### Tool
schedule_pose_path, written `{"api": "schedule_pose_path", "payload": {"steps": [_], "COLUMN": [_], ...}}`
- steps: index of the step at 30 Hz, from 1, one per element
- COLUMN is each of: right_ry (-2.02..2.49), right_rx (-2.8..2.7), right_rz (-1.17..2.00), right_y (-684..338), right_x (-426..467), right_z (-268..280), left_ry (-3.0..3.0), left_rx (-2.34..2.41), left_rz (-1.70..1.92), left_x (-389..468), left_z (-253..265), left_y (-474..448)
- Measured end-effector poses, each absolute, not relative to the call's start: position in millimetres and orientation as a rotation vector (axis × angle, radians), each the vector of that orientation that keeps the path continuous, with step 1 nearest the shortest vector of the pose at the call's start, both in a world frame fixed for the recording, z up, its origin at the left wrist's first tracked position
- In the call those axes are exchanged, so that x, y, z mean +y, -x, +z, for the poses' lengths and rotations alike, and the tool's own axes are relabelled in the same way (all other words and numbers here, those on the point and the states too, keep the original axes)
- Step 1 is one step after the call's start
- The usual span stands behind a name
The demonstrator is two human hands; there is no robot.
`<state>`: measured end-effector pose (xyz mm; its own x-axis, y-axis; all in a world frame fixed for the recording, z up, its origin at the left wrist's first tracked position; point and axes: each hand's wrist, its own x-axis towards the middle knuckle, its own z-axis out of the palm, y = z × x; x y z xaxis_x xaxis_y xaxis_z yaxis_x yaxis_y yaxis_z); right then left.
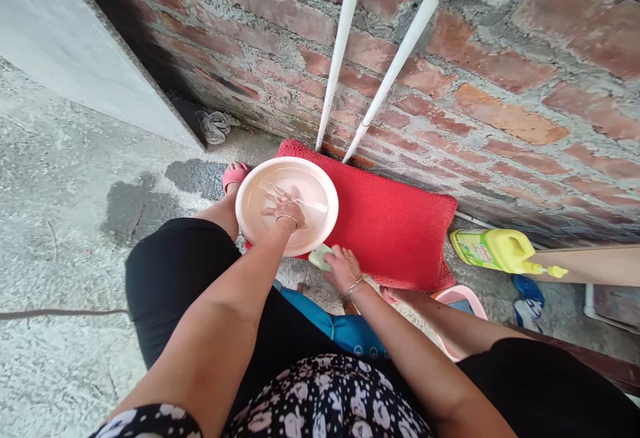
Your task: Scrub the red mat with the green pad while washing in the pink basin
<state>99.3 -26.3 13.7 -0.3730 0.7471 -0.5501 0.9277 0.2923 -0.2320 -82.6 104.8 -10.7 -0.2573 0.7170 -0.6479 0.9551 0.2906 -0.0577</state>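
A pale pink round basin point(320, 185) holding a little water stands on the concrete floor, partly over a red mat point(395, 225). My left hand point(285, 206) is inside the basin with its fingers spread in the water. My right hand point(343, 268) is just below the basin's rim, closed on a small pale green piece point(319, 256) that looks like soap or a sponge. I am squatting; my knees in black cloth frame both arms.
A brick wall point(500, 78) with two white pipes point(340, 51) rises behind the mat. A yellow detergent bottle point(497, 250) lies to the right, a pink tub point(463, 298) by my right knee. A rag point(216, 125) lies in the corner. Pink slipper point(235, 175) at left.
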Motion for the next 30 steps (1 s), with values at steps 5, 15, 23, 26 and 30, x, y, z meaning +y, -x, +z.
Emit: {"api": "schedule_pose_path", "payload": {"steps": [5, 15, 23, 26, 30], "right_ry": [-1.49, -1.599, -1.652, -1.696, -1.663], "right_rx": [2.159, 2.056, 1.979, 1.935, 2.062], "right_rz": [-0.738, -0.636, -0.621, -0.581, -0.61], "right_y": [-77, -102, -107, -116, -102], "right_x": [-11, -19, -3, -4, 2], "right_z": [12, 20, 22, 29, 22], "left_ry": [-1.502, -1.502, -1.498, -1.488, -1.485], "left_rx": [2.05, 2.059, 2.046, 2.055, 2.048], "left_rz": [-0.605, -0.6, -0.611, -0.616, -0.603], "left_x": [104, 104, 103, 104, 104], "left_z": [-11, -8, -2, -5, -8], "left_y": [82, 81, 80, 79, 80]}}
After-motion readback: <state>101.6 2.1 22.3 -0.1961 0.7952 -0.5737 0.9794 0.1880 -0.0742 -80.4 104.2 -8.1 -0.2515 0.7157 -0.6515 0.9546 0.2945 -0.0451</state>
